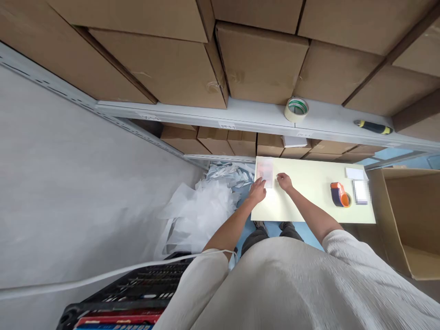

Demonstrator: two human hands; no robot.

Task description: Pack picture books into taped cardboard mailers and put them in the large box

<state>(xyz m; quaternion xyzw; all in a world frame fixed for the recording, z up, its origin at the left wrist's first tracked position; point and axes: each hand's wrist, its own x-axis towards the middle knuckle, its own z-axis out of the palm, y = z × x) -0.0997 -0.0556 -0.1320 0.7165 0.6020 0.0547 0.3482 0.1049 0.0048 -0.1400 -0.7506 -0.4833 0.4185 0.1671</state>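
A flat, pale pink packet (265, 168), partly see-through, lies at the left end of the cream tabletop (302, 183). My left hand (257, 191) rests on its lower left edge with the fingers stretched out. Just right of the packet, my right hand (284, 182) is closed, thumb and fingers pressed together. Whatever may be between those fingertips is too small to make out. Further right on the table sits an orange and dark tape dispenser (339, 195), beside a white card (354, 173) and a blurred-out white rectangle (360, 191).
Cardboard boxes (261, 64) fill the grey shelf above the table. A tape roll (296, 110) and a utility knife (373, 127) lie on its edge. White plastic wrap (206, 211) heaps at the left, a black crate (144, 284) stands below, and an open carton (409, 220) at right.
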